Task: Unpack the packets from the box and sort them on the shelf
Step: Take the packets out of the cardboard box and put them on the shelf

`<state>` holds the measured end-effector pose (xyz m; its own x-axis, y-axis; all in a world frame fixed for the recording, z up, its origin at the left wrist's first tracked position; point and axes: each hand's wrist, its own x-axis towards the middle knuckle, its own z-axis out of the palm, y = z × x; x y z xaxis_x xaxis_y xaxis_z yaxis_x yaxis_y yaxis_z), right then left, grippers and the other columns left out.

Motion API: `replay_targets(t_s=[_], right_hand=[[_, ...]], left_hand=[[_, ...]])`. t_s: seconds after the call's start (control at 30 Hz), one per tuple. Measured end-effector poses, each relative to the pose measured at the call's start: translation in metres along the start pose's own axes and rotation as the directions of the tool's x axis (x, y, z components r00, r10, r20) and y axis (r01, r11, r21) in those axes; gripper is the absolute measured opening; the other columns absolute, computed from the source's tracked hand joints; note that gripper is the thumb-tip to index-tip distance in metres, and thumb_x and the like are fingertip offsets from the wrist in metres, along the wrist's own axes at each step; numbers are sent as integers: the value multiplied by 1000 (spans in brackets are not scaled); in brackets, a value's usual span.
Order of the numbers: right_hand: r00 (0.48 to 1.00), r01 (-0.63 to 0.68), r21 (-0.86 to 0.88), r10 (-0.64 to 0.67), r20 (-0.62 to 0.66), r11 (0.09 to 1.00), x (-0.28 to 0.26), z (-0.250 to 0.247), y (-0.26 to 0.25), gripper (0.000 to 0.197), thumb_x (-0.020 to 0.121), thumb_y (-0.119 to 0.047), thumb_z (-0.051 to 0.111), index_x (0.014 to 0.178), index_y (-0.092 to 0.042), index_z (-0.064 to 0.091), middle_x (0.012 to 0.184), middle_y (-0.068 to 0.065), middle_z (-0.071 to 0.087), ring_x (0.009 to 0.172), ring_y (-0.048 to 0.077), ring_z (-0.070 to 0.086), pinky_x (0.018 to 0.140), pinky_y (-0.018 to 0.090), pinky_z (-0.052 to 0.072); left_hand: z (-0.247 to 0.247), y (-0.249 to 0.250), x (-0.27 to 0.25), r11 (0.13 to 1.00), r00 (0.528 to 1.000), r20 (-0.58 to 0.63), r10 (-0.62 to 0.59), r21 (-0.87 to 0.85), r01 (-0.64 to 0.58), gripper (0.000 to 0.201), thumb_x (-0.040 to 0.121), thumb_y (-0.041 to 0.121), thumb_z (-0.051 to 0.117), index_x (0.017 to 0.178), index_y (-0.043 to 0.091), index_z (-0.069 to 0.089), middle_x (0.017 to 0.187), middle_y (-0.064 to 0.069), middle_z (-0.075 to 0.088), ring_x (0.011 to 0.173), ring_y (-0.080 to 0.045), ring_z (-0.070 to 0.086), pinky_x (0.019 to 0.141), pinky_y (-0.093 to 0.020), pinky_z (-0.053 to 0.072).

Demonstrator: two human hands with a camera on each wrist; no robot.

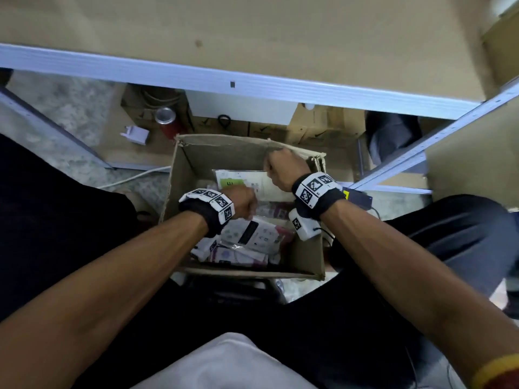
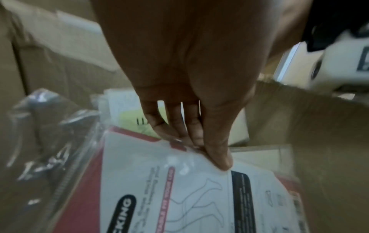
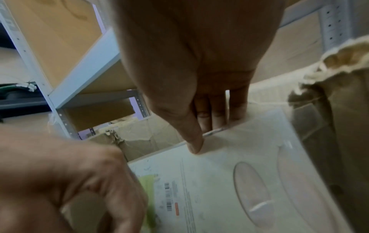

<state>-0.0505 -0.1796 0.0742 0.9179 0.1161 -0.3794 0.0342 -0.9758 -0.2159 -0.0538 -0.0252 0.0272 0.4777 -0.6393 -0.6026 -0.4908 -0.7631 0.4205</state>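
Note:
An open cardboard box (image 1: 179,192) stands on the floor between my knees, holding several plastic-wrapped packets. My left hand (image 1: 241,202) pinches the top edge of a red-and-white packet (image 2: 163,186), thumb on its face and fingers behind. My right hand (image 1: 283,169) pinches the far edge of a flat white packet with a green label (image 3: 219,181), also seen in the head view as the white packet (image 1: 244,181) at the back of the box. More red-and-white packets (image 1: 247,248) lie lower in the box.
A white-framed shelf (image 1: 196,77) with a tan board runs just above the box. Under it sit cardboard cartons (image 1: 317,127), a red can (image 1: 167,122) and a white plug (image 1: 136,134). A shelf post (image 1: 421,153) slants at the right. A black adapter (image 1: 359,197) lies by the box.

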Motion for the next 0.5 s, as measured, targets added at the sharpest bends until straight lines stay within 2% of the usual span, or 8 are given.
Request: replay_targets(t_s=[0.1, 0.17, 0.23, 0.3, 0.37, 0.4, 0.47, 0.5], right_hand=[[999, 32, 49, -31, -20, 998, -8, -23, 3, 14, 86, -11, 54, 83, -21, 63, 96, 6, 69, 89, 27, 64, 78, 33, 53], [998, 52, 77, -49, -38, 996, -13, -45, 7, 13, 86, -12, 58, 84, -23, 65, 95, 4, 69, 90, 25, 64, 75, 28, 49], [998, 57, 122, -51, -46, 991, -18, -70, 9, 12, 88, -11, 61, 94, -15, 70, 97, 8, 70, 92, 27, 65, 74, 28, 46], [998, 50, 164, -42, -48, 985, -24, -98, 11, 15, 90, -11, 62, 101, -6, 71, 97, 12, 70, 87, 26, 62, 74, 28, 44], [996, 41, 264, -18, -90, 964, -31, -122, 9, 10, 90, -5, 63, 96, -3, 71, 82, 3, 68, 76, 13, 59, 71, 24, 44], [996, 34, 379, 2, -95, 925, -35, -135, 7, 8, 90, 5, 61, 87, 0, 68, 70, -5, 66, 67, 6, 58, 66, 19, 45], [996, 15, 601, 40, -78, 799, -44, -161, 5, 29, 88, 24, 49, 74, -1, 58, 50, -10, 60, 49, -2, 54, 54, 11, 44], [995, 19, 621, 46, -88, 783, -47, -173, 6, 31, 89, 25, 43, 74, 0, 57, 48, -8, 60, 45, -1, 54, 51, 11, 45]], left_hand=[[-38, 10, -24, 998, 994, -97, 52, 28, -50, 12, 84, 11, 68, 90, 17, 76, 93, 0, 75, 90, -19, 67, 83, -29, 53], [-67, 11, -42, 995, 980, -177, 95, 57, -86, 8, 85, 18, 71, 92, 17, 75, 93, 0, 74, 87, -18, 66, 74, -25, 48], [-95, 8, -60, 991, 958, -259, 125, 69, -111, 10, 86, 24, 71, 94, 18, 75, 91, 3, 73, 82, -15, 64, 71, -21, 42], [-122, 4, -78, 989, 935, -321, 147, 52, -138, 9, 87, 28, 73, 92, 20, 75, 89, 7, 70, 82, -12, 63, 73, -21, 44], [-146, 0, -96, 985, 914, -373, 158, -7, -174, 3, 86, 27, 74, 86, 24, 74, 84, 12, 67, 82, -10, 63, 75, -23, 47], [-157, -2, -103, 980, 901, -400, 170, -26, -197, 3, 86, 25, 74, 83, 25, 72, 83, 12, 67, 81, -9, 63, 75, -24, 48], [-177, -6, -117, 968, 874, -453, 177, -80, -238, 3, 87, 22, 74, 85, 21, 72, 86, 7, 70, 81, -10, 64, 79, -27, 49], [-187, -9, -125, 958, 861, -478, 172, -125, -260, 3, 87, 21, 74, 88, 18, 73, 88, 5, 72, 82, -10, 65, 81, -26, 50]])
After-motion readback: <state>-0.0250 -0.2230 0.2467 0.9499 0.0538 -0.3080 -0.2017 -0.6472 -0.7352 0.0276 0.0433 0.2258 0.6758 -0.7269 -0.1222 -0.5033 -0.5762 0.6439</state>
